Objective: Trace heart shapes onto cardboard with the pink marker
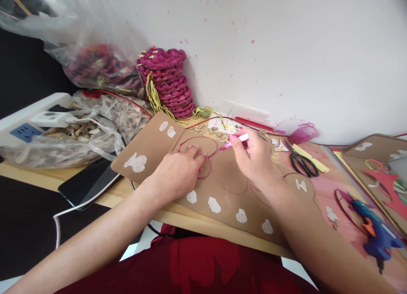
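A brown cardboard sheet (222, 192) with white torn patches lies on the wooden table. Circles are drawn on it in magenta. My left hand (178, 171) presses down on a round template (203, 148) lying on the cardboard, its fingers curled over the template. My right hand (254, 156) is closed around a pink marker (233, 141), whose tip touches the cardboard beside the template's right edge.
Black scissors (302, 162) lie right of my hand, a blue glue gun (378, 234) at the far right. A stack of magenta craft pieces (168, 80) leans on the wall. Plastic bags of seeds (76, 128), a power strip (34, 120) and a phone (85, 181) lie left.
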Demonstrator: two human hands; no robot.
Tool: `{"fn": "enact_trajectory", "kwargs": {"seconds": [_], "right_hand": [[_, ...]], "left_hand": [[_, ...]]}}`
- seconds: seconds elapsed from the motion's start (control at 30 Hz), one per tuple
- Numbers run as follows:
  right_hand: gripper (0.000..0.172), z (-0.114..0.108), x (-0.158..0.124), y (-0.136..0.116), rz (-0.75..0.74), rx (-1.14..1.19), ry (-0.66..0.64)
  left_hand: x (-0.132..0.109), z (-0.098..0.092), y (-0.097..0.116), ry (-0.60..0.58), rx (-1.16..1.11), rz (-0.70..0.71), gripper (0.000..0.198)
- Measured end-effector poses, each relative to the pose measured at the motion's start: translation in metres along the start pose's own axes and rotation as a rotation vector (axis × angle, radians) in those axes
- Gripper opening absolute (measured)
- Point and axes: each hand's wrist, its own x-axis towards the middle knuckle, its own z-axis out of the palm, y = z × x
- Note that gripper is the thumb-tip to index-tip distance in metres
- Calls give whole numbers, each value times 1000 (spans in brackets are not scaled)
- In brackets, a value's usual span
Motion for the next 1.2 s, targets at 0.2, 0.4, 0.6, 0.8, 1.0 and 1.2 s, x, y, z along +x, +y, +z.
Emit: {"fn": "enact_trajectory", "kwargs": {"seconds": [0.2, 0.4, 0.6, 0.8, 1.0, 1.2], "right_hand": [[20, 1, -1, 1, 24, 14, -51], [20, 8, 5, 9, 30, 14, 14], [22, 16, 8, 15, 52, 8, -11], [17, 19, 9, 14, 66, 53, -44], [18, 18, 8, 14, 28, 25, -38], [18, 16, 0, 11, -2, -44, -19]], "left_hand": [[0, -1, 0, 0, 0, 3, 41], [1, -3, 1, -14, 3, -5, 41], [0, -1, 0, -8, -11, -13, 41], [0, 0, 1, -8, -3, -12, 42], [1, 2, 1, -4, -9, -23, 41], [1, -2, 1, -27, -13, -16, 40]]}}
